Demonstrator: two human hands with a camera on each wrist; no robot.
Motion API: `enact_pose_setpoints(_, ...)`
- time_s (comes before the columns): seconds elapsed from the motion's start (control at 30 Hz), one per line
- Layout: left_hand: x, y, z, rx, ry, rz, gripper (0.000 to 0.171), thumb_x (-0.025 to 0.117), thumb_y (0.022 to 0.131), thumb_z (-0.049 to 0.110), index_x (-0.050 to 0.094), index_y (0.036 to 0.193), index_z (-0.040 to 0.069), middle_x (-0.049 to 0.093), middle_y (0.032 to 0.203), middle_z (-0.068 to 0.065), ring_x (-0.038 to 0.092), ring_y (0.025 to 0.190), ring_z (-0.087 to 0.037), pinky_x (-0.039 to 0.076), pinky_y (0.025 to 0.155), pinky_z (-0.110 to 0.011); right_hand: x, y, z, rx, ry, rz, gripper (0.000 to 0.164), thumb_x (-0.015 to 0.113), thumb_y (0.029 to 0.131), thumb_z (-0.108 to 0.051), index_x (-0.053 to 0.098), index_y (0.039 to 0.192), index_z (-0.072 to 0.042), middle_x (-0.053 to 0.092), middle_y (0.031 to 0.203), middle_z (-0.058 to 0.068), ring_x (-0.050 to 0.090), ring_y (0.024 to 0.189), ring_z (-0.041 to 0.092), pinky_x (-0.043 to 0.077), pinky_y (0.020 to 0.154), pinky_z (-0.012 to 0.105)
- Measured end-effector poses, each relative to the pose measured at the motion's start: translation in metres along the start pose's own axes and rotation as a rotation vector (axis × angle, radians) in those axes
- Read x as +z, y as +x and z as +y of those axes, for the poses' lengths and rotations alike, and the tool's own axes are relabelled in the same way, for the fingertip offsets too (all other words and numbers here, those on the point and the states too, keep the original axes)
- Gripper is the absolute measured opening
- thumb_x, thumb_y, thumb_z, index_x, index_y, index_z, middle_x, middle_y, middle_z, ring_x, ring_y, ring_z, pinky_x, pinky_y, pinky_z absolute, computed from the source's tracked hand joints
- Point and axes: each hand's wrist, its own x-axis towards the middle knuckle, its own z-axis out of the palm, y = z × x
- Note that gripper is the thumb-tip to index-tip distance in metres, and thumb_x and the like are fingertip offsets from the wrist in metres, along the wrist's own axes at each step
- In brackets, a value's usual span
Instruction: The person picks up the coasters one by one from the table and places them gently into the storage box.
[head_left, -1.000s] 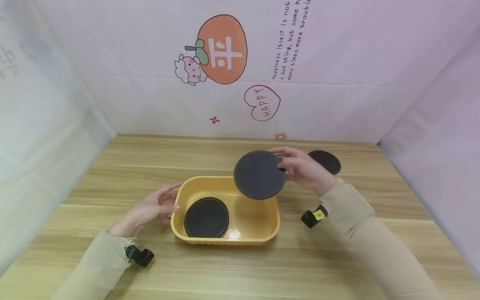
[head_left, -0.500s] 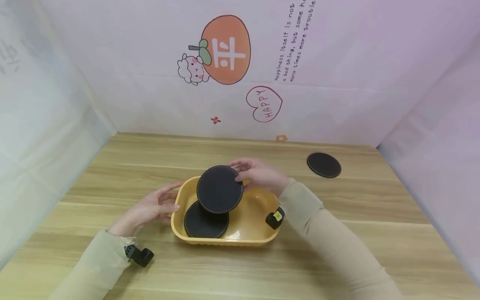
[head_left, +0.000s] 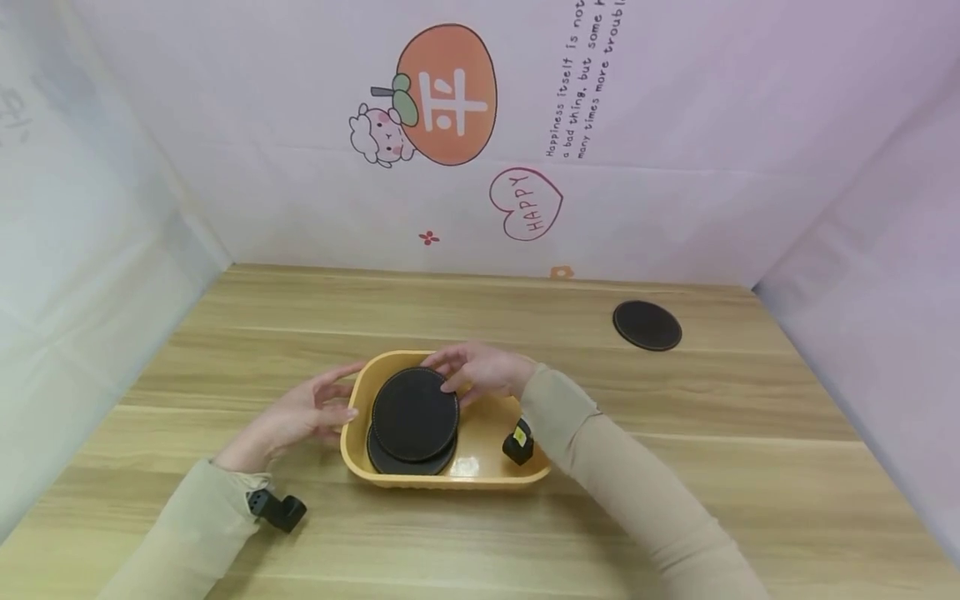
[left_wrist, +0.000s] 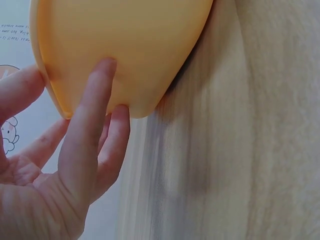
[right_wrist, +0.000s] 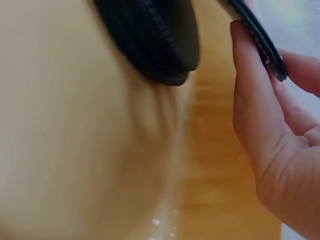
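Observation:
My right hand (head_left: 483, 371) pinches the edge of a round black coaster (head_left: 415, 414) with pale stitching, tilted inside a yellow plastic bin (head_left: 468, 482). Beneath it in the head view lies a lower coaster (head_left: 397, 467) in the bin's left half, partly covered. In the right wrist view the held coaster (right_wrist: 257, 40) sits between thumb and fingers, apart from the layered dark edges of the stacked coasters (right_wrist: 150, 37). My left hand (head_left: 300, 412) touches the bin's left end; in the left wrist view its extended fingers (left_wrist: 85, 130) rest against the outer wall and rim.
Another black coaster (head_left: 647, 325) lies flat at the back right of the wood-grain table (head_left: 750, 467). A white printed cloth (head_left: 300, 167) stands behind and at both sides. Small black cameras (head_left: 277, 510) hang from both wrists.
My right hand has carried the coaster leftward and down, from above the bin's right back corner to inside its left half. My left hand and the bin have stayed in place.

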Motion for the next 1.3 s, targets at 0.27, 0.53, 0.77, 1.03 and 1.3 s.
enact_pose_setpoints(0.27,-0.002,-0.001,-0.001,-0.006,0.005,-0.002,0.082,0.064,0.089,0.008,0.011,0.151,0.005,0.024,0.144,-0.038,0.06,0.105,-0.027,0.057,0.081,-0.045,0.007,0.006,0.005,-0.018,-0.058,-0.015,0.042,0.055,0.088,0.009,0.052,0.129,0.0,0.06,0.117,0.014,0.064,0.086,0.016,0.059,0.073,0.035)
enact_pose_setpoints(0.53,-0.002,-0.003,0.0,-0.018,0.015,0.016,0.082,0.064,0.088,0.006,0.012,0.152,0.006,0.024,0.145,-0.038,0.06,0.105,-0.028,0.056,0.082,-0.045,0.008,0.011,0.012,-0.047,-0.205,-0.035,0.041,0.061,0.084,0.01,0.058,0.123,-0.001,0.062,0.107,0.011,0.064,0.081,0.014,0.06,0.069,0.034)
enact_pose_setpoints(0.77,-0.002,-0.001,0.001,-0.013,0.012,0.016,0.081,0.063,0.088,0.006,0.012,0.152,0.006,0.025,0.145,-0.037,0.06,0.103,-0.025,0.057,0.081,-0.045,0.008,0.008,0.01,-0.052,-0.226,-0.017,0.042,0.063,0.083,0.009,0.058,0.123,-0.002,0.062,0.108,0.012,0.063,0.083,0.015,0.059,0.071,0.034)
enact_pose_setpoints(1.03,0.0,-0.001,0.002,-0.017,0.03,0.019,0.08,0.063,0.089,0.005,0.013,0.152,0.006,0.028,0.143,-0.038,0.061,0.104,-0.028,0.057,0.08,-0.044,-0.001,0.005,0.013,-0.064,-0.166,-0.074,0.047,0.061,0.085,0.006,0.052,0.131,-0.002,0.058,0.12,0.016,0.062,0.09,0.017,0.059,0.076,0.036)
enact_pose_setpoints(1.3,0.0,-0.001,0.002,-0.019,0.036,0.015,0.079,0.061,0.09,0.004,0.012,0.152,0.006,0.029,0.143,-0.037,0.061,0.104,-0.028,0.057,0.081,-0.044,-0.002,0.003,0.012,-0.081,-0.169,-0.075,0.049,0.061,0.085,0.007,0.049,0.132,0.001,0.057,0.122,0.018,0.062,0.093,0.017,0.058,0.079,0.036)
